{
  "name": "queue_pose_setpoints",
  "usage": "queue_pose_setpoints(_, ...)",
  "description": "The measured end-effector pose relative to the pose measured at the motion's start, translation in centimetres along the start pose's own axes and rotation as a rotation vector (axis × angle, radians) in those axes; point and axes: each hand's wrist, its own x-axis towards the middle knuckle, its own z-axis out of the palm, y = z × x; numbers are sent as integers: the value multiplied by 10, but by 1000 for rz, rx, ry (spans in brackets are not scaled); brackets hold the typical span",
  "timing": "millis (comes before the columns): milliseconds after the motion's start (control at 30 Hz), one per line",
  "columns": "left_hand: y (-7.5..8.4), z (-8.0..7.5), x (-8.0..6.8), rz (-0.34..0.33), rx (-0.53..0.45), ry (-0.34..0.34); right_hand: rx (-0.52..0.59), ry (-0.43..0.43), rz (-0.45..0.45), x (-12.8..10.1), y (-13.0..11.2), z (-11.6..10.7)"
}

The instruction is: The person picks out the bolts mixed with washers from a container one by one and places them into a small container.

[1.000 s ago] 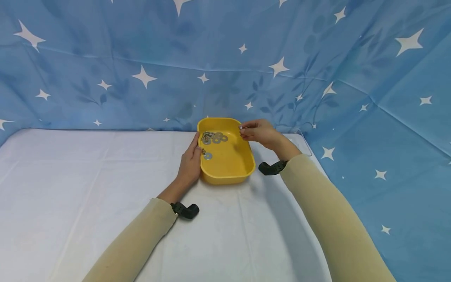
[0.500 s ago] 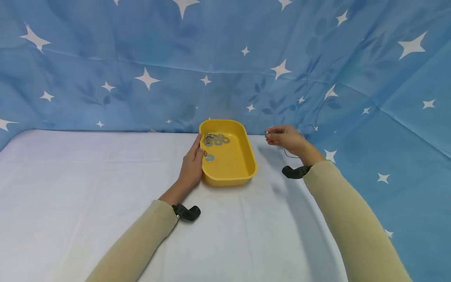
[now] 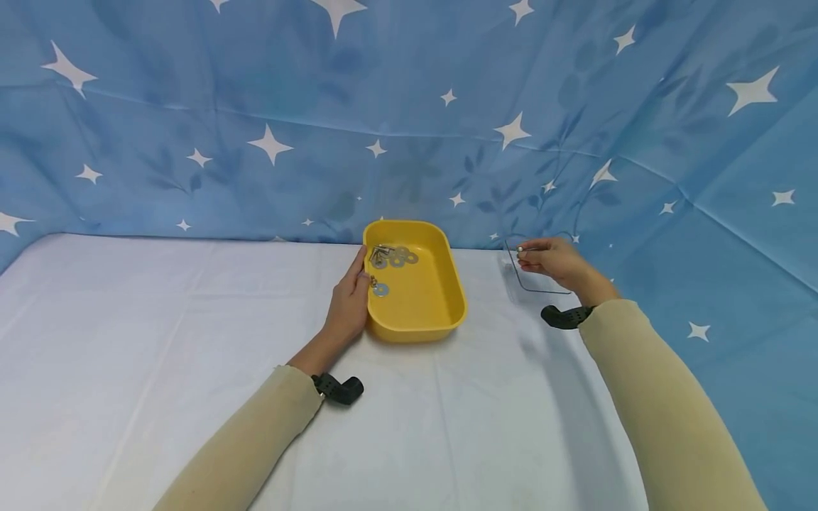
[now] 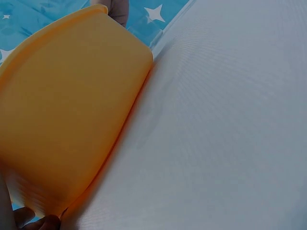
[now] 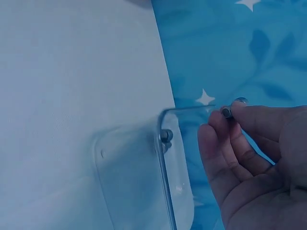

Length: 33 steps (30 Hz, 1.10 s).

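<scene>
Our right hand (image 3: 554, 261) pinched a small bolt (image 5: 227, 111) above the clear tray (image 5: 144, 177); our left hand (image 3: 346, 301) cupped the yellow tub (image 3: 415, 298), fingers relaxed.

Your right hand (image 3: 554, 261) pinches a small silver bolt (image 5: 227, 111) at the fingertips, just above the clear plastic tray (image 5: 139, 177) at the table's far right edge. One bolt (image 5: 166, 136) already lies inside that tray, against its wall.
</scene>
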Motion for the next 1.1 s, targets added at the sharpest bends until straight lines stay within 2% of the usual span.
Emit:
queue_pose_setpoints(300, 2, -2, 1, 7, 2, 6, 11, 31, 35, 4, 4, -9)
queue_pose_setpoints(533, -2, 0, 3, 17, -11, 0, -21, 30, 70, 13, 18, -11)
queue_pose_setpoints(933, -5, 1, 5, 29, -14, 13, -45, -4, 152, 21, 32, -8)
queue_pose_setpoints(1100, -4, 0, 4, 26, -10, 13, -90, 11, 189, 26, 33, -3)
